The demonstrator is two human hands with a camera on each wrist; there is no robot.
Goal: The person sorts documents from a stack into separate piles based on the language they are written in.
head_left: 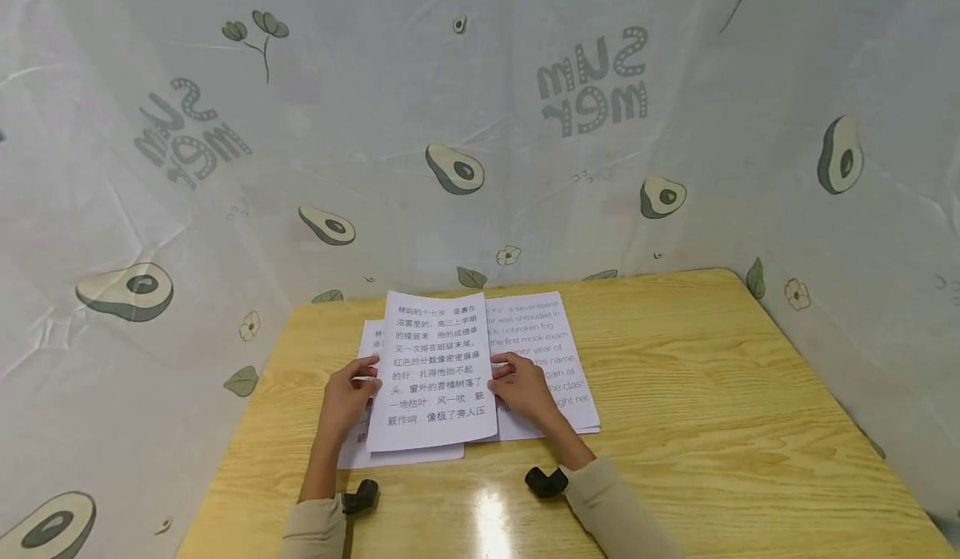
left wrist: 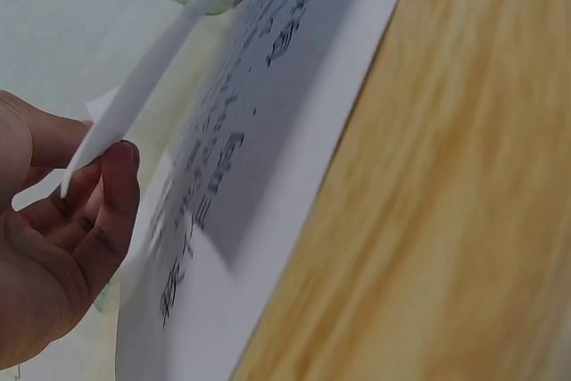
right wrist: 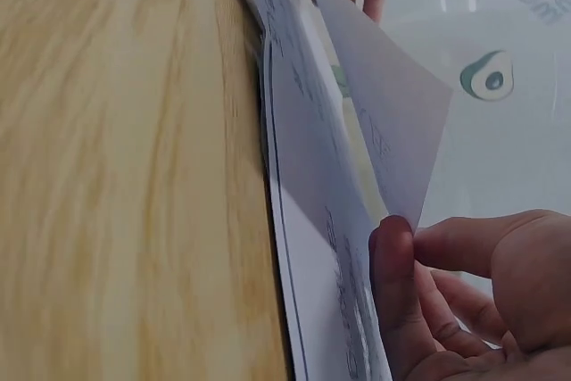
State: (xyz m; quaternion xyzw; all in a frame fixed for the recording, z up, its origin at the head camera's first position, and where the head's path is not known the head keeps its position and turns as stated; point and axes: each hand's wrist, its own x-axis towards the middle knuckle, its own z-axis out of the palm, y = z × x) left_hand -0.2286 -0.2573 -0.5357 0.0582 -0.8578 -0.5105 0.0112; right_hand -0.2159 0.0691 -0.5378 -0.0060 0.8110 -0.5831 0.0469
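Note:
A white paper sheet (head_left: 435, 376) printed with large Chinese text is held up between both hands. My left hand (head_left: 347, 396) pinches its left edge between thumb and fingers. On the opposite edge, my right hand (head_left: 525, 388) has the same kind of pinch. Both wrist views show the sheet (left wrist: 147, 78) raised over the papers below. Underneath to the left lies more Chinese-printed paper (head_left: 405, 457), partly covered. To the right, a stack of paper with English text (head_left: 558, 367) lies partly under the raised sheet and behind the right hand.
The papers lie on a wood-grain table (head_left: 675, 401). A pale curtain (head_left: 390, 84) with avocado prints hangs behind and along the sides. A black device is strapped at each wrist, the left one (head_left: 362, 496) near the table's front.

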